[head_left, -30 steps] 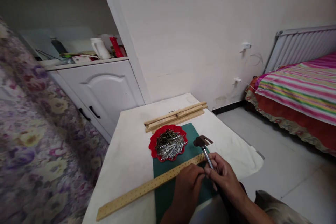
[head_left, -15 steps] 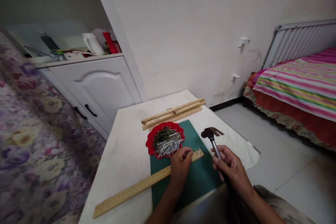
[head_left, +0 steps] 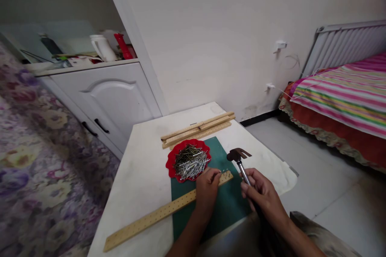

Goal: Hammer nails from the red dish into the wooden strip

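My right hand point(head_left: 261, 192) is wrapped round the handle of a claw hammer point(head_left: 239, 155), its head raised above the right end of a wooden strip point(head_left: 150, 219). The strip lies slantwise over a green mat point(head_left: 223, 213) and has rows of small holes or dark dots. Several nails point(head_left: 228, 174) stand up at the strip's right end. My left hand point(head_left: 208, 188) is over the strip beside them, thumb and fingertips pinched together; what they hold is too small to make out. Just beyond the left hand, a red scalloped dish point(head_left: 169, 164) holds a heap of loose nails point(head_left: 191, 162).
More wooden strips point(head_left: 197, 129) lie stacked at the back of the white-covered table point(head_left: 141, 160), near the wall. A white cabinet point(head_left: 111, 96) and a floral curtain point(head_left: 33, 176) are on the left. A bed point(head_left: 340, 92) stands at the right.
The hammer in my right hand has moved slightly left, closer to the nails in the strip. My left hand keeps its pinch in nearly the same place. The view has shifted a little.
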`<state>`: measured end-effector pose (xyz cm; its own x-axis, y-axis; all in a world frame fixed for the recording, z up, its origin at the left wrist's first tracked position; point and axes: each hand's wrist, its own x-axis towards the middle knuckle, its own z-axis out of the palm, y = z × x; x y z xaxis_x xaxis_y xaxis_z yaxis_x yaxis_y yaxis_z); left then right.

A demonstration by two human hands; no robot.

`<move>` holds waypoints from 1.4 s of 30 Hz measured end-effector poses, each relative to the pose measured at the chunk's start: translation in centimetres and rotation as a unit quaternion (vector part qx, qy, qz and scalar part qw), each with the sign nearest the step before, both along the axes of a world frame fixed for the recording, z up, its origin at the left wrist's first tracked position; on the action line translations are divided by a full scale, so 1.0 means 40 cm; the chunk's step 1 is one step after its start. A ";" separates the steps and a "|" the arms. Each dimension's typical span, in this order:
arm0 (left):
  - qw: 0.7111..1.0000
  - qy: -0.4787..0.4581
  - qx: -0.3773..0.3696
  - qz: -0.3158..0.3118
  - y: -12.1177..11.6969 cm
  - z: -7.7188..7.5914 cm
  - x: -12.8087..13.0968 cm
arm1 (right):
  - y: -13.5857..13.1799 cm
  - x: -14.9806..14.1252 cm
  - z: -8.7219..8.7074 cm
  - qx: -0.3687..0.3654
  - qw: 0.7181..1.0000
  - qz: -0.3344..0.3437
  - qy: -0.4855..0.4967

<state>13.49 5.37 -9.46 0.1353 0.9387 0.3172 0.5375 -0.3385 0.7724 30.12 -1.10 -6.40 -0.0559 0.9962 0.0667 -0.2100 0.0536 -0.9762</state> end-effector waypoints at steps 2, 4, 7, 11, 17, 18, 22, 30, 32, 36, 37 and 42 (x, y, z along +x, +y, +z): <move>1.000 0.006 -0.001 0.001 -0.001 0.004 0.002 | -0.001 -0.001 0.001 -0.006 1.000 0.017 -0.003; 1.000 0.008 -0.001 0.003 -0.001 0.007 0.003 | -0.004 -0.004 0.003 -0.017 0.999 0.040 -0.007; 1.000 0.002 -0.004 0.005 -0.001 0.007 0.004 | -0.010 -0.013 0.010 -0.030 0.997 0.067 -0.007; 1.000 -0.001 -0.001 0.008 -0.002 0.001 0.004 | -0.016 -0.024 0.014 -0.036 0.996 0.086 -0.018; 1.000 0.007 -0.002 0.011 -0.004 0.001 0.005 | -0.014 -0.022 0.008 -0.037 0.994 0.098 -0.030; 1.000 0.007 -0.002 0.012 -0.004 0.001 0.006 | -0.015 -0.021 0.009 -0.037 0.994 0.098 -0.030; 1.000 0.013 -0.004 0.015 -0.003 -0.004 0.007 | -0.017 -0.023 0.010 -0.036 0.994 0.097 -0.030; 1.000 0.010 -0.001 0.016 -0.001 -0.020 0.006 | -0.019 -0.030 0.009 -0.041 0.994 0.097 -0.036; 1.000 0.007 -0.001 0.016 -0.003 -0.017 0.006 | -0.018 -0.029 0.011 -0.040 0.993 0.102 -0.039; 1.000 -0.001 -0.005 0.013 -0.007 -0.012 0.006 | -0.017 -0.020 0.011 -0.037 0.994 0.097 -0.033; 1.000 -0.005 -0.006 0.010 -0.006 -0.011 0.005 | -0.016 -0.015 0.010 -0.034 0.995 0.089 -0.030; 1.000 -0.007 -0.010 0.005 -0.002 -0.012 0.001 | -0.001 0.008 0.005 -0.013 0.999 0.032 -0.014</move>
